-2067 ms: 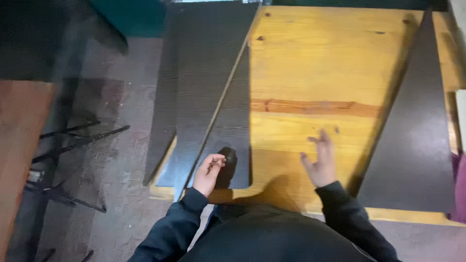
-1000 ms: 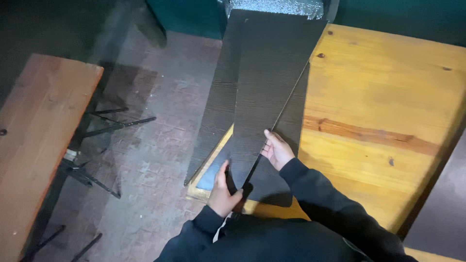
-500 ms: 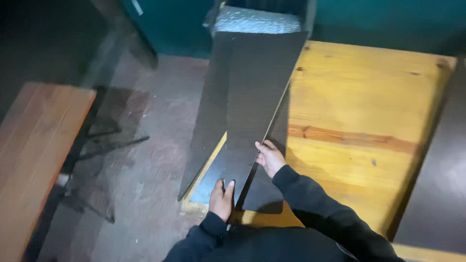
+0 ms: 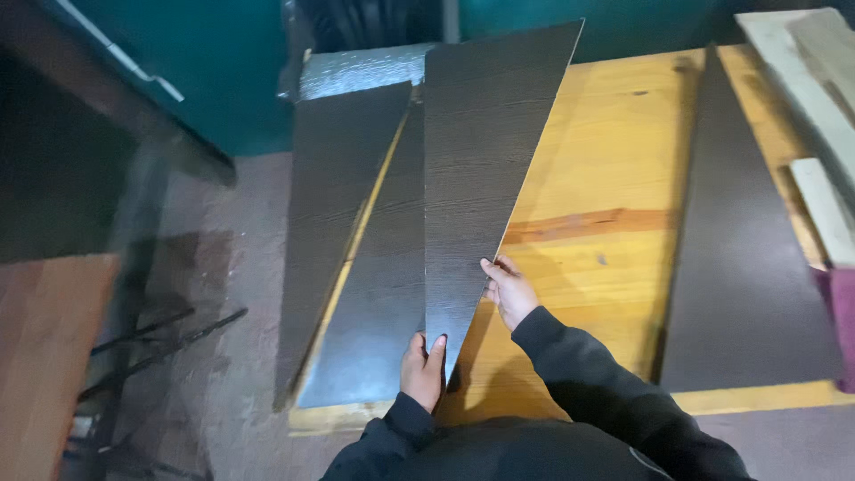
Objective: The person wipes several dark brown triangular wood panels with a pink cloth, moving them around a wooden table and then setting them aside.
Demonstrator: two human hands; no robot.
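Note:
A long dark-brown triangular panel (image 4: pixel 476 169) is lifted off the wooden table (image 4: pixel 606 160), tilted with its narrow tip toward me. My left hand (image 4: pixel 422 372) grips the pointed near end from below. My right hand (image 4: pixel 509 289) holds the panel's right slanted edge, fingers curled under it. Under it lies a flat dark panel (image 4: pixel 378 303) on the table's left side, and a further dark triangular panel (image 4: pixel 329 205) hangs over the table's left edge.
Another dark triangular panel (image 4: pixel 744 267) lies on the right of the table. Pale wooden boards (image 4: pixel 819 116) rest at the far right. A silvery foil sheet (image 4: pixel 356 69) sits at the back. A reddish wooden bench (image 4: pixel 44 356) and dark metal legs (image 4: pixel 151 347) stand on the floor left.
Both hands have raised the top panel off the stack and swung it rightward over the table. The view has shifted right, showing more of the table.

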